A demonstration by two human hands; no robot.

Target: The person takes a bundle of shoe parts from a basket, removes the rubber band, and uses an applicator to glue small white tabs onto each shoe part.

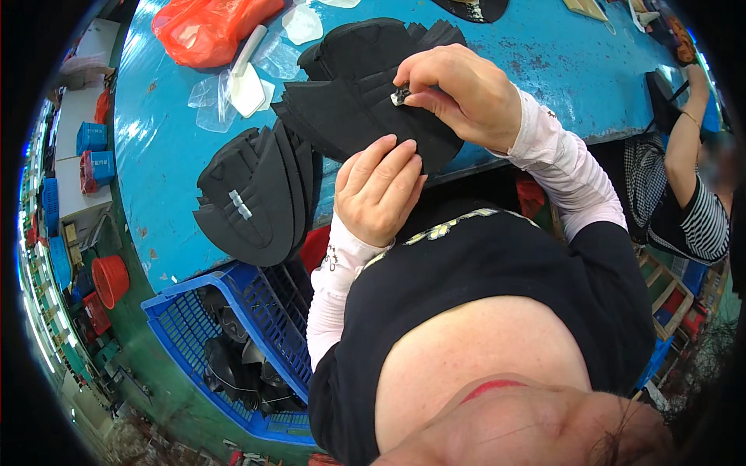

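Closest in, the left hand [378, 190] lies flat on a matte black shoe upper [365, 116], fingers [392, 155] straight and pressed along its lower edge rather than curled round it. Just above, the right hand [462, 93] pinches a small pale clip [400, 95] between thumb and forefinger, fingers closed tight on it right at the fabric's surface. The piece looks soft and foam-like, cut in curved, scalloped lobes, and it is held over the near edge of the table [163, 155], which is painted bright blue and worn, with rusty chips showing. To the left a fanned stack of black uppers [256, 194] rests on that table, a pair of pale clips on top (the same kind, by the look of them). Below the edge sits a blue plastic crate [272, 326] with more black pieces inside. Farther off lie a crumpled red plastic bag [206, 27] and clear plastic bags [225, 97]. At far right, another person's arm [688, 147] reaches toward the table.
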